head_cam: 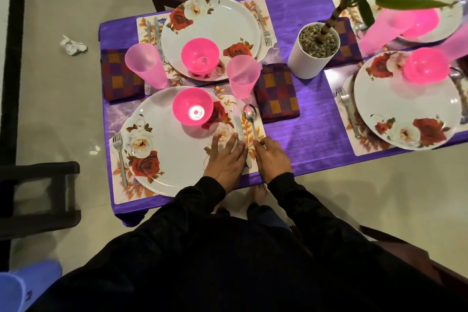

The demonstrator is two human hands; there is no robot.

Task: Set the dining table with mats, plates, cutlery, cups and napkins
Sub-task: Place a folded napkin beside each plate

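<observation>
Fingers of my left hand (pixel 225 157) lie straight and flat, tips pressing the knife (pixel 239 126) handle where it runs just beside the near plate (pixel 177 149). Those of my right hand (pixel 272 157) curl lightly, tips pinching the low end of the spoon (pixel 250 116) handle. Both pieces lie on the floral mat (pixel 255 139), right of the plate, bowl and blade pointing away from me.

I judge the step to be squaring the cutlery. I would slide, not lift: keep knife and spoon parallel, apart, handle ends level near the mat's front edge. The pink cup (pixel 243 76) stands just beyond the spoon bowl, so pushing forward risks tipping it. The checked napkin (pixel 277 94) lies on the purple surface (pixel 311 139) alongside.
</observation>
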